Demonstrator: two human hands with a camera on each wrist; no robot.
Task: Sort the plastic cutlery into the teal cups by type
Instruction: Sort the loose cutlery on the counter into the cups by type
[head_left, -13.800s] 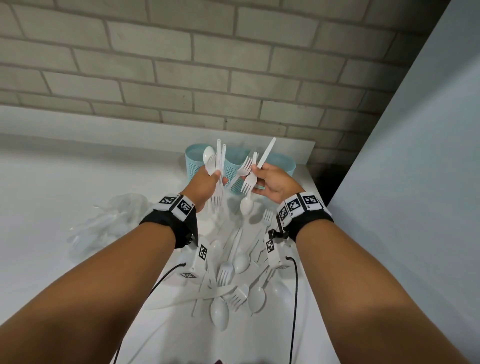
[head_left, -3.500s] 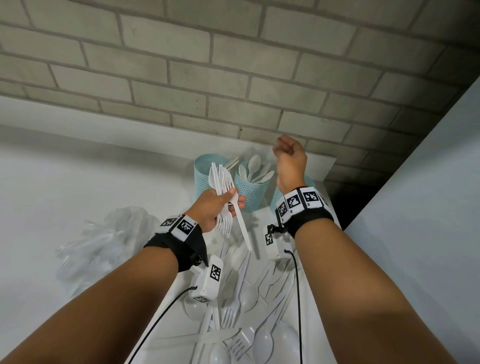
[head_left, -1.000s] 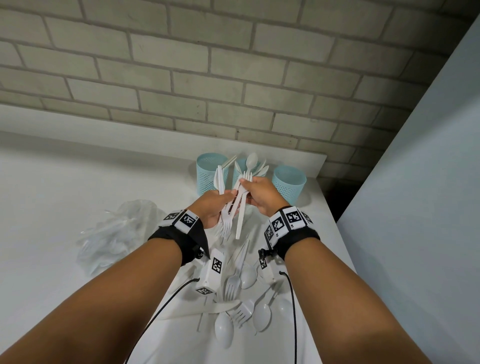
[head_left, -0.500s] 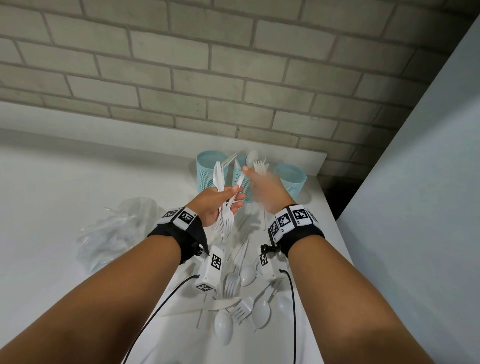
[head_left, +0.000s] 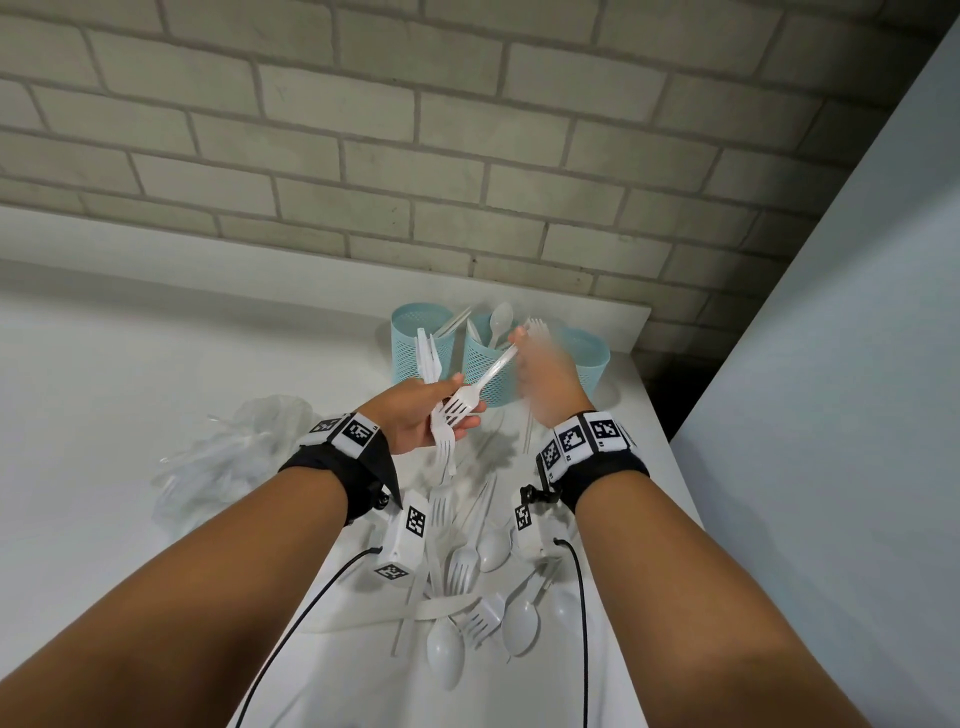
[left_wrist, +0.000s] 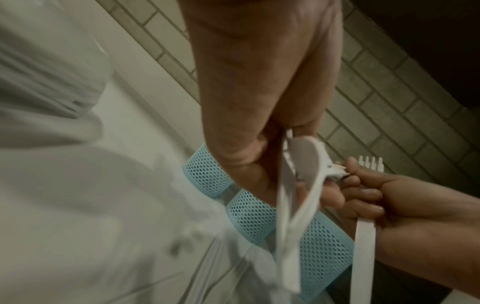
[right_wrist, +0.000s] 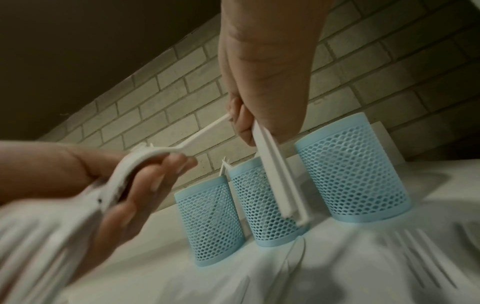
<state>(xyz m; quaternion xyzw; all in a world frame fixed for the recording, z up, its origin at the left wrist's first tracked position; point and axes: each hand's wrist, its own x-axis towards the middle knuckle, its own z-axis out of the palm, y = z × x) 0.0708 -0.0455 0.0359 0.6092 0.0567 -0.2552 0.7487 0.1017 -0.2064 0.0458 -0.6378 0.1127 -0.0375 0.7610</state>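
The left hand (head_left: 410, 415) grips a bundle of white plastic forks (head_left: 447, 415). The motion-blurred right hand (head_left: 545, 384) pinches more fork handles (right_wrist: 272, 170) over three teal mesh cups (head_left: 483, 364) on the white bench (head_left: 156, 364); their count is unclear.

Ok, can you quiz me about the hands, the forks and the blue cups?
1. How many teal cups stand on the table?
2. True or false: the left hand holds nothing.
3. What sticks out of the middle cup? A) spoons B) straws C) nothing

Key: 1. Three. 2. False, it grips a bunch of forks. 3. A.
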